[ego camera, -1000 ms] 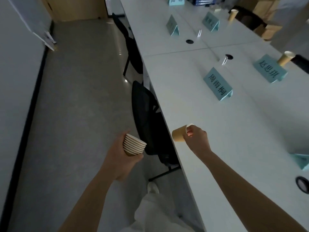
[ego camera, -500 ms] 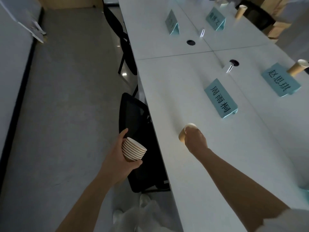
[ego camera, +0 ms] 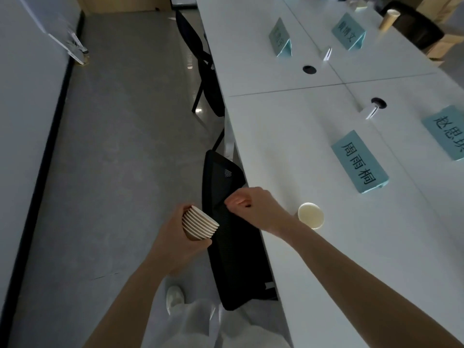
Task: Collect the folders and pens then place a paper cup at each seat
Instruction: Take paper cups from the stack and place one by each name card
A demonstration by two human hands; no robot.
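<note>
We see our left hand point(ego camera: 175, 237) wrapped around a stack of nested paper cups point(ego camera: 199, 223), held out over the floor just beside the long white table point(ego camera: 288, 136). Our right hand point(ego camera: 253, 209) is empty, its fingers loosely curled, hanging above the table edge close to the stack. One paper cup point(ego camera: 310, 215) stands upright on the table just right of that hand, in front of a teal name card point(ego camera: 360, 162) and above a black chair point(ego camera: 228, 222) pushed in below.

We judge this seat served, with no folders or pens in sight. The next move likely calls for peeling one cup off the stack and walking to the farther chair point(ego camera: 200, 61), whose name card point(ego camera: 280, 37) has no cup near it.

Another cup point(ego camera: 388, 19) stands across the table. The far card's lettering is too blurred to read, and a third card is cut off at the right edge.
</note>
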